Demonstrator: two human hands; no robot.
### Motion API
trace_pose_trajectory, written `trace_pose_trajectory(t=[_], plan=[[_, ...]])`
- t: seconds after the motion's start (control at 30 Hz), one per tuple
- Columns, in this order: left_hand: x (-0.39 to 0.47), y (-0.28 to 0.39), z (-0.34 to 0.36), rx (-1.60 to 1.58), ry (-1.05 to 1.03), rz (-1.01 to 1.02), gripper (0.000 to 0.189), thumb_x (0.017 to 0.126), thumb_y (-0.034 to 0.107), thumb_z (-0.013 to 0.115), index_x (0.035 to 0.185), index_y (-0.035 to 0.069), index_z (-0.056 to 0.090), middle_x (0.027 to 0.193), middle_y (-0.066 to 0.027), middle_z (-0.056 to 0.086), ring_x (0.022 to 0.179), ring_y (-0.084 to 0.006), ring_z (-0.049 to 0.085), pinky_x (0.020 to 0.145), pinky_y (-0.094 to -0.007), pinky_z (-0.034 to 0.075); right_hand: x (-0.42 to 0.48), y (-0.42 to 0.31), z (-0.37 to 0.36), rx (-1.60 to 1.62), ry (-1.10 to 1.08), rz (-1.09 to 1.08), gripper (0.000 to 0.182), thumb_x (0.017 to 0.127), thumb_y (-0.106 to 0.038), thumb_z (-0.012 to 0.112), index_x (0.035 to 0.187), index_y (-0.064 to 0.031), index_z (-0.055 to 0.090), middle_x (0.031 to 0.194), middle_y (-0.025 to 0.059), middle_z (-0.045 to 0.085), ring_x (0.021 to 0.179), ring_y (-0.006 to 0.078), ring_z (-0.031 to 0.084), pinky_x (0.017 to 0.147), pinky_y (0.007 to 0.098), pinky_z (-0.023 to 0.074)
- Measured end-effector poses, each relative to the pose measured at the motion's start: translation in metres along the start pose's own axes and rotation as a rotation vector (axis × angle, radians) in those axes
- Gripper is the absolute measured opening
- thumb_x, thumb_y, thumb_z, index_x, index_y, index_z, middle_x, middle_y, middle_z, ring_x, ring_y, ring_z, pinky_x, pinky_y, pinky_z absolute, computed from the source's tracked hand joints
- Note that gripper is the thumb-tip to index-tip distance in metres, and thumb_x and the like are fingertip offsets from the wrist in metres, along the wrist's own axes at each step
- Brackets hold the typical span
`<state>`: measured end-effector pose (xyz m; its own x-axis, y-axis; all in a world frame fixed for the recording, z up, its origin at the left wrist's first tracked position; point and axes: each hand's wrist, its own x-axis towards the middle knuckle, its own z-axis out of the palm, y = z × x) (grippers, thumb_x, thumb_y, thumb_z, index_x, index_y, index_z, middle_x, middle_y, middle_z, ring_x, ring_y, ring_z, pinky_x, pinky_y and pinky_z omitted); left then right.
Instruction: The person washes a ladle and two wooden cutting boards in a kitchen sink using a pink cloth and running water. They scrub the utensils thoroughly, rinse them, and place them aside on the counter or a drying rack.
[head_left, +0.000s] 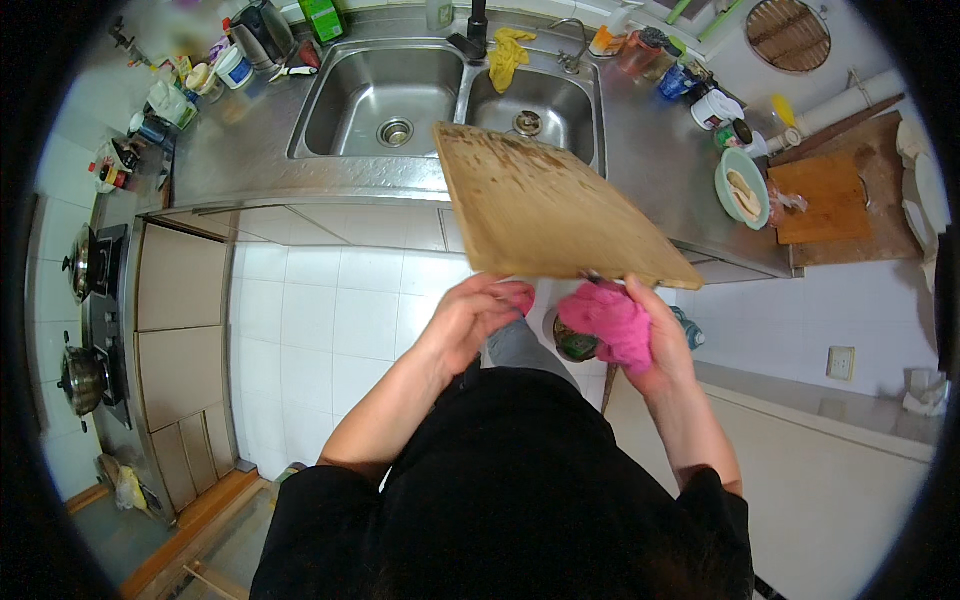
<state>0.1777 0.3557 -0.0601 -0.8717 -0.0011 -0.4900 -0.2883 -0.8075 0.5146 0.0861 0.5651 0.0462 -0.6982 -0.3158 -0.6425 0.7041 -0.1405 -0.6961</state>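
A wooden cutting board (555, 206) with dark stains along its far edge is held tilted in front of me, its far side overlapping the sinks. At its near left corner, my left hand (465, 319) has its fingers curled at the edge. My right hand (664, 341) grips the near right edge with the thumb and also holds a bunched pink cloth (611, 322). Something pink shows beyond my left fingers; I cannot tell what it is. Past the board lie the left sink basin (352, 97) and right sink basin (559, 112), both steel.
A yellow cloth (510, 56) drapes over the sink divider beside the black faucet (474, 34). On the right counter are a pale green bowl (739, 161) with food and another cutting board (817, 199). An electric kettle (262, 34) stands back left; pots (82, 375) sit on the stove.
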Motion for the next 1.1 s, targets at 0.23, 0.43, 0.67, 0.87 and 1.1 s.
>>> trace_pose_trajectory(t=[0.23, 0.43, 0.67, 0.87, 1.1], plan=[[-0.052, 0.024, 0.053, -0.198, -0.054, 0.057, 0.042, 0.093, 0.033, 0.054, 0.118, -0.001, 0.052, 0.114, -0.0155, 0.062, 0.105, -0.0248, 0.059, 0.093, -0.0381, 0.045, -0.022, 0.054, 0.067, 0.125, -0.301, 0.244, 0.032, 0.093, -0.038, 0.056, 0.11, -0.0116, 0.059, 0.094, 0.0021, 0.065, 0.08, 0.018, 0.062, 0.063, 0.0355, 0.0483], [-0.045, 0.052, -0.005, -0.187, 0.055, -0.056, 0.037, 0.091, 0.029, 0.053, 0.108, -0.004, 0.055, 0.1, -0.0186, 0.066, 0.086, -0.0294, 0.066, 0.083, -0.0399, 0.053, -0.033, 0.075, 0.106, 0.101, -0.431, 0.283, 0.03, 0.094, -0.03, 0.054, 0.114, -0.0087, 0.057, 0.104, 0.0042, 0.063, 0.088, 0.0185, 0.062, 0.075, 0.0363, 0.0513], [-0.064, 0.07, -0.06, -0.08, 0.144, 0.196, 0.028, 0.076, 0.0, 0.042, 0.099, -0.013, 0.05, 0.092, -0.0247, 0.063, 0.083, -0.0343, 0.066, 0.08, -0.0488, 0.056, 0.019, 0.023, 0.063, -0.272, -0.265, -0.341, 0.029, 0.089, -0.02, 0.06, 0.108, 0.0019, 0.06, 0.094, 0.0132, 0.066, 0.08, 0.0195, 0.067, 0.069, 0.0283, 0.0553], [-0.04, 0.072, -0.111, -0.128, 0.264, 0.311, 0.018, 0.067, -0.003, 0.044, 0.083, -0.007, 0.052, 0.073, -0.0159, 0.058, 0.062, -0.0302, 0.058, 0.06, -0.042, 0.053, 0.167, 0.062, -0.031, -0.443, -0.009, 0.024, 0.037, 0.09, -0.03, 0.063, 0.107, 0.0021, 0.061, 0.097, 0.0116, 0.066, 0.081, 0.0195, 0.064, 0.069, 0.0299, 0.0522], [-0.053, 0.151, -0.159, -0.021, 0.46, 0.447, 0.01, 0.062, -0.004, 0.046, 0.068, 0.003, 0.05, 0.064, -0.0047, 0.052, 0.053, -0.0158, 0.049, 0.047, -0.0282, 0.039, 0.233, 0.054, 0.031, -0.517, -0.113, -0.162, 0.038, 0.09, -0.031, 0.064, 0.105, 0.003, 0.064, 0.093, 0.01, 0.067, 0.077, 0.0165, 0.064, 0.068, 0.0285, 0.0519]])
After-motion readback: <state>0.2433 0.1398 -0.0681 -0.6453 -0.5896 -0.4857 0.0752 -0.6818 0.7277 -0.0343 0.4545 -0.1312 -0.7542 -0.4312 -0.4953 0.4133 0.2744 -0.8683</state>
